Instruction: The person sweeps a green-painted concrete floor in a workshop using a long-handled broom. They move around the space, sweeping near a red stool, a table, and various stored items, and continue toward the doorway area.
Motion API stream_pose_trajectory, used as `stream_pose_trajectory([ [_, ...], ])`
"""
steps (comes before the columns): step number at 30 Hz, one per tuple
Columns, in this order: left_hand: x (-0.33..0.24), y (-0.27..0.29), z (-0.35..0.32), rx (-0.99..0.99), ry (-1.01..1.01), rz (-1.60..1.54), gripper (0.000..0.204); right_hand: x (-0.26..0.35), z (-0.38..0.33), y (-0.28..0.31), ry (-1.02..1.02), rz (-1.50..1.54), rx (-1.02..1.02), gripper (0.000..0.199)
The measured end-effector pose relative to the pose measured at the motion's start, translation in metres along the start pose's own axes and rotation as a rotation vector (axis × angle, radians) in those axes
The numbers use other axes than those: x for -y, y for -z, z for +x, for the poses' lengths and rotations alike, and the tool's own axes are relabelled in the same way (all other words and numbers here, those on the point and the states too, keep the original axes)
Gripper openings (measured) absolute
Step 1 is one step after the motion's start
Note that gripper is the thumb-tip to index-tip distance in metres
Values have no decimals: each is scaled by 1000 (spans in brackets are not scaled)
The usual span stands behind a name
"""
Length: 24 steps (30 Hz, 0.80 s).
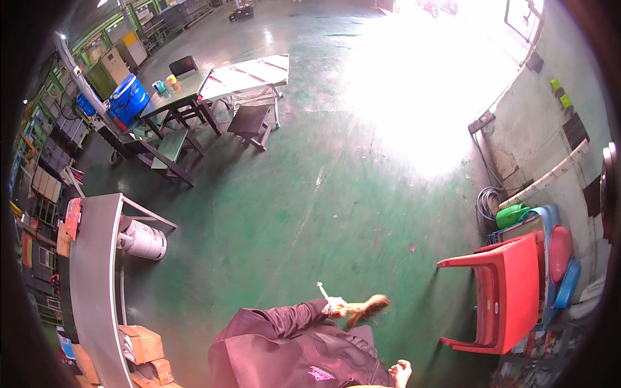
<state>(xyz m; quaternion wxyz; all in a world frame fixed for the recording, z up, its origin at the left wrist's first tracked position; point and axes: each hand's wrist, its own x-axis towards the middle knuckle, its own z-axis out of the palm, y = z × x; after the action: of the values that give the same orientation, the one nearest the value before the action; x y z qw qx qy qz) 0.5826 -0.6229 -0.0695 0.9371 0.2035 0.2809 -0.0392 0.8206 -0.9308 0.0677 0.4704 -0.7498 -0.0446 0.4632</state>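
My left hand (334, 307) is closed around a broom (371, 306) in front of my dark jacket. A pale handle end sticks up past the fingers, and the brown, bristly head points to the right, above the green floor. Part of the handle is hidden by the hand. Lower and further right, at the bottom of the view, my right hand (401, 373) hangs beside the jacket with its fingers curled in. Nothing shows in it.
A long grey table (96, 278) runs along the left, with a gas cylinder (143, 240) and cardboard boxes (141, 344) beside it. On the right stands a red plastic chair (511, 294) near blue tubs. Far left are a wooden table (181, 89), stools and a blue cooler (129, 97).
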Motion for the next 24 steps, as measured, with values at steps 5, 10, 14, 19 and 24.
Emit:
stream_pose_trajectory([
  [5,-30,65,16,-419,-557,873,14,25,40,-4,185,-69,25,8],
  [10,-47,59,-33,-507,-437,-304,35,29,74,34,21,-156,85,10],
  [14,-20,14,-105,-728,-532,-373,50,35,107,80,-246,-219,56,17],
  [19,60,-92,-134,-1206,-249,-599,14,54,150,143,-420,-198,4,19],
  [24,116,-104,-87,-1243,-111,-630,13,61,178,201,-555,-200,-25,17],
])
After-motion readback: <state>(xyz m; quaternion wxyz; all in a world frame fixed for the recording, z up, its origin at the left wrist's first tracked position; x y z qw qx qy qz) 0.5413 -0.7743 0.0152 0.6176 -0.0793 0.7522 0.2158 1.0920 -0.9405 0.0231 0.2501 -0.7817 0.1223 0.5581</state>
